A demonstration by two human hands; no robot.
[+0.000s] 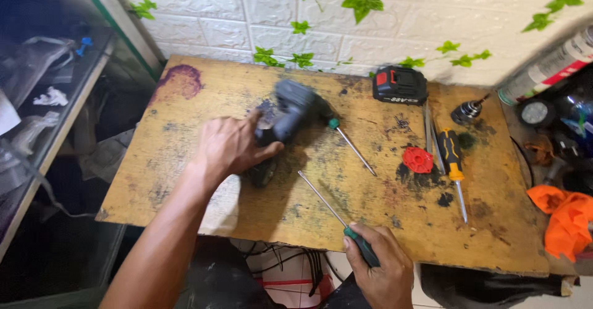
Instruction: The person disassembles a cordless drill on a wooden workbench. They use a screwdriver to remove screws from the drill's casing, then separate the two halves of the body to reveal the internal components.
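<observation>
Nearest me, my right hand (pixel 384 270) has its fingers closed around the green handle of a long screwdriver (pixel 336 216), shaft angled up over the stained wooden surface (pixel 185 179). Further out, my left hand (pixel 231 145) presses down on a grey power tool (pixel 285 117) (blurred), fingers wrapped partly round its body, seemingly to steady it. Beyond lie a second green screwdriver (pixel 352 145), a red cap (pixel 418 160), an orange-handled screwdriver (pixel 454 164) and a black battery (pixel 399 85).
</observation>
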